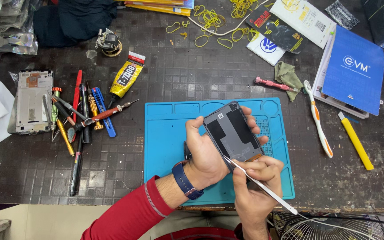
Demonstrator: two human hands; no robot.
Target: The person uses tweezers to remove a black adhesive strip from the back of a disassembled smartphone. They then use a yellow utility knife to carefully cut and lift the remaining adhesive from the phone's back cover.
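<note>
A: We had the dark grey flat phone back panel (233, 132) gripped in our left hand (205, 153), just above the blue silicone work mat (165, 146) on the table (165, 71).

B: Yep, and our right hand (256, 184) pinched the thin metal pry tool (263, 187), tip touching its lower edge.

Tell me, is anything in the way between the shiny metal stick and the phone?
Nothing visible is. The right hand holds the thin metal pry tool, and its tip already rests at the lower edge of the phone, which the left hand grips above the blue mat.
</note>
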